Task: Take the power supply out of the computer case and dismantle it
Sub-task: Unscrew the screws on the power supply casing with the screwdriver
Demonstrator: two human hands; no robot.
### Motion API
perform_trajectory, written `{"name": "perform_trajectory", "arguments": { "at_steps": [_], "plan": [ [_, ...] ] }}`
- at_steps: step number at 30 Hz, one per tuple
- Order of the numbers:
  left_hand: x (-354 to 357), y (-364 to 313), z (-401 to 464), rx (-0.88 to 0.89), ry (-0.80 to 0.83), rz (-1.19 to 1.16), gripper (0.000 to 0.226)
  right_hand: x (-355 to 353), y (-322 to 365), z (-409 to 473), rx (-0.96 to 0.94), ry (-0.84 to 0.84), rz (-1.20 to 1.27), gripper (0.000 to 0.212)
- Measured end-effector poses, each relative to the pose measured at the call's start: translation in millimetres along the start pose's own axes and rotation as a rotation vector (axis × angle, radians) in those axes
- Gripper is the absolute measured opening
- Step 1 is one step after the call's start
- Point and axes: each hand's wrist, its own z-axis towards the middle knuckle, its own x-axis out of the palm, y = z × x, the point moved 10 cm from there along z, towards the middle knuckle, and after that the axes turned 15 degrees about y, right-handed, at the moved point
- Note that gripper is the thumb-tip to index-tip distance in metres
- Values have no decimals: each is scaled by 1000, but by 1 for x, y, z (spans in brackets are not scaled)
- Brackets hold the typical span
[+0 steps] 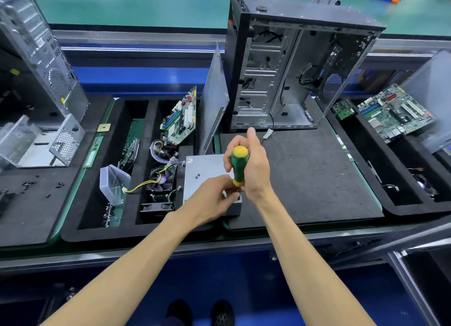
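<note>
gripping a ribbed green-yellow screwdriver (240, 165), right hand (253, 169) over boxy grey power supply (203, 169).

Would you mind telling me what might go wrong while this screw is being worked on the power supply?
1. The left hand has its fingers right by the screwdriver tip; a slip could jab them.
2. Two loose screws lie on the power supply lid and could roll off.
3. The power supply sits at the foam mat edge, so pressure may shift it.
</note>
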Motion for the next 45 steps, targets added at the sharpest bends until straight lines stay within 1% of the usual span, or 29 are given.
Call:
{"name": "perform_trajectory", "arguments": {
  "at_steps": [2,4,8,10,12,15,17,19,21,23,26,29,30,32,33,35,36,39,43,44,45],
  "plan": [
    [0,1,0,-31,1,1,8,4,5,-3,-47,23,11,56],
    [-2,3,0,-68,-6,14,5,7,10,-8,-89,31,-29,42],
    [-3,4,0,-120,-47,46,16,10,10,-16,-74,-8,-91,33],
    [-3,4,0,-123,-62,50,16,9,10,-16,-65,-27,-93,35],
    [-1,2,0,-91,-54,37,19,6,9,-14,-46,-47,-82,46],
    [3,-3,-1,-17,-20,6,7,-4,6,-10,-19,-64,-52,64],
    [2,-6,-1,-1,-28,1,14,-7,6,-10,-18,-56,-45,68],
    [1,-5,-1,-9,-39,9,13,-5,9,-12,-49,-35,-26,62],
    [-2,-1,0,-42,-71,20,11,-1,14,-16,-89,-13,-37,43],
    [-2,2,3,-75,-82,26,14,2,16,-18,-92,-12,-85,34],
    [-1,2,6,-91,-76,68,17,2,18,-20,-84,-44,-131,33],
    [-2,2,6,-63,-68,32,15,-4,19,-20,-64,-79,-147,43],
    [-1,1,5,-46,-54,17,17,-6,19,-20,-58,-87,-143,46],
    [-2,0,4,-27,-39,11,28,-10,18,-18,-53,-93,-126,46],
    [-3,1,4,-32,-36,-4,26,-12,17,-17,-51,-93,-117,45],
    [-5,5,5,-56,-39,-40,7,-13,15,-16,-50,-99,-97,44],
    [-6,6,5,-62,-44,-42,4,-13,15,-16,-52,-103,-88,44],
    [-7,6,5,-84,-63,-6,17,-10,17,-18,-71,-92,-75,41],
    [-10,2,5,-89,-74,7,32,-3,18,-20,-74,-64,-155,38],
    [-8,0,5,-69,-60,-2,33,-2,18,-20,-66,-66,-155,38],
    [-6,-1,5,-51,-49,-29,25,-3,17,-19,-56,-70,-145,40]
  ]
}}
